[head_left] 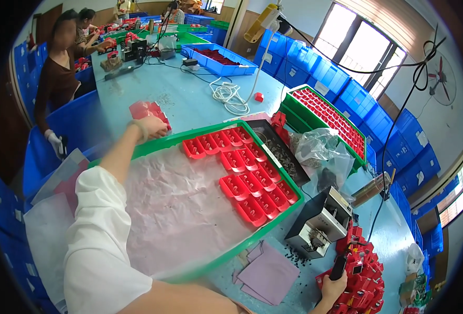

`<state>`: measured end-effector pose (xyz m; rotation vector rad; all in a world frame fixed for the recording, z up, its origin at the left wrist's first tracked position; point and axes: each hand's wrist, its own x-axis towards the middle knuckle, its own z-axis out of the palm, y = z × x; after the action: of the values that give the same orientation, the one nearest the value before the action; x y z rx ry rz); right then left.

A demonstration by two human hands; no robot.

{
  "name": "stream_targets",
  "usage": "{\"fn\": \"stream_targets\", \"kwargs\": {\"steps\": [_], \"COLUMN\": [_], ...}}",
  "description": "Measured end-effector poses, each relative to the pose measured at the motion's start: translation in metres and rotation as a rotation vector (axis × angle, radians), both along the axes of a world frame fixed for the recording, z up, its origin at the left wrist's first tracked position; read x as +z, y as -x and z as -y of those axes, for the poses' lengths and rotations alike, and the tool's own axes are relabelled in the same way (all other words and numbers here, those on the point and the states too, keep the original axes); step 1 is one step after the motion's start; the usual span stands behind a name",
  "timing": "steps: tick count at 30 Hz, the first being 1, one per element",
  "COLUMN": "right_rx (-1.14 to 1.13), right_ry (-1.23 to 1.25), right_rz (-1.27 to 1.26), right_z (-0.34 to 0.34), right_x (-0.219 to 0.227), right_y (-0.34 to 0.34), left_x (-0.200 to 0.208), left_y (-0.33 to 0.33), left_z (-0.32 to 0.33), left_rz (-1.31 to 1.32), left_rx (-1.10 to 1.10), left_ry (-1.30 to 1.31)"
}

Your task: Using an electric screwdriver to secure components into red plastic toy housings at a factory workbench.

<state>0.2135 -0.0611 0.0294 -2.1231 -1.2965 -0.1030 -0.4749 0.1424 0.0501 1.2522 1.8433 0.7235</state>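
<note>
My left hand [152, 127] is stretched over the far left edge of a green-rimmed tray [226, 248], its fingers closed on red plastic parts [149, 110] just beyond the rim. White paper [174, 204] lines the tray. Rows of red plastic housings [250, 183] with small clear pieces inside fill its right side. At the lower right, my right hand [334, 287] grips an upright black tool [339, 268] that looks like an electric screwdriver; its tip is hard to make out. Beside that hand lies a heap of red plastic parts [365, 277].
A box-shaped screw feeder [320, 222] stands right of the tray, near a folded purple cloth [270, 275]. A black tray [276, 152], a plastic bag [320, 146] and a full green crate [328, 118] lie beyond. Cables hang overhead. A co-worker [59, 78] is at the left.
</note>
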Motion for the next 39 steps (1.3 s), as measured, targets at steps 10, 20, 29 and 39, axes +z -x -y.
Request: {"fn": "stream_targets", "kwargs": {"steps": [10, 20, 29, 39], "right_rx": [-0.004, -0.020, 0.015, 0.001], "right_ry": [-0.005, 0.018, -0.084, -0.061], "right_rz": [0.068, 0.112, 0.120, 0.104], "right_z": [0.005, 0.023, 0.039, 0.047], "right_x": [0.000, -0.007, -0.007, 0.005], "right_y": [0.007, -0.010, -0.025, -0.040], "left_x": [-0.054, 0.030, 0.006, 0.052], "left_y": [0.046, -0.099, -0.140, -0.196], "left_z": [-0.044, 0.009, 0.040, 0.103], "left_rz": [-0.596, -0.525, -1.124, -0.962], "left_rx": [0.241, -0.242, -0.400, -0.445], "left_ry": [0.021, -0.360, -0.533, -0.651]}}
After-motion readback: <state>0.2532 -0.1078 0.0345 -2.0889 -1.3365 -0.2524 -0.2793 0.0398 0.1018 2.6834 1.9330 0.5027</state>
